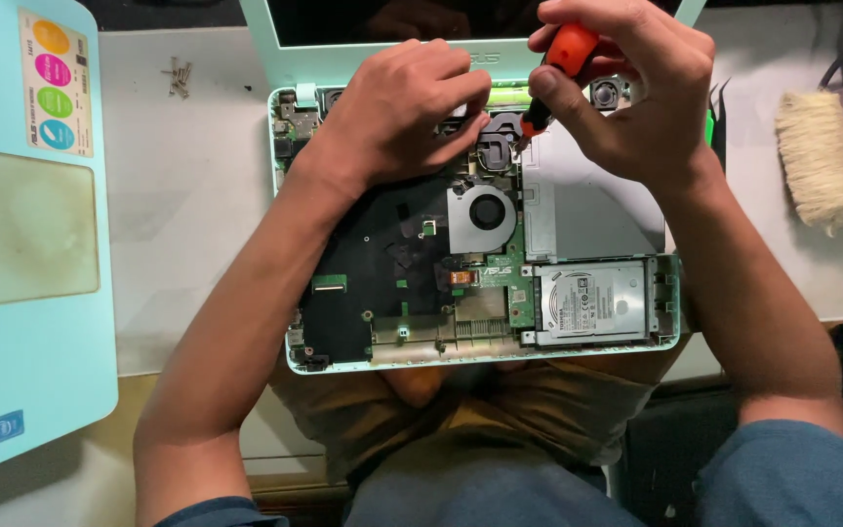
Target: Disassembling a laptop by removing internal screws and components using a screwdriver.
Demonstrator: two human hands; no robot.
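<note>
right hand (636, 93) grips an orange screwdriver (563, 63) over the far edge of the opened laptop (480, 234), left hand (397, 112) resting curled there, holding nothing.

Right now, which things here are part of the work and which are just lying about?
In use: opened laptop base, orange-handled screwdriver in the right hand, left hand pressing on the base near the fan.
Lying about: brush, loose screws, pale blue cover panel.
</note>
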